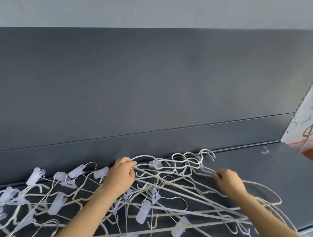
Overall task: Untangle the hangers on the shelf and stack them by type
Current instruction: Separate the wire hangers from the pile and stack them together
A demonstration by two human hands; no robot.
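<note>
White hangers tangle uncountably; left hand and right hand grip wires.

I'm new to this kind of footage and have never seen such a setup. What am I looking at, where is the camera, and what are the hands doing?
There is no machine here: these are a person's two bare hands, filmed by a single wide-angle camera worn on the head, looking forward and down. On the dark grey shelf lies a tangled pile of hangers. The white wire hangers are mostly towards the right, and the clip hangers with pale clips are mostly at the left and front. The left hand grips a white wire hanger near its hook, fingers curled round the wire. The right hand pinches a wire further right. A dark back panel stands behind.
</note>
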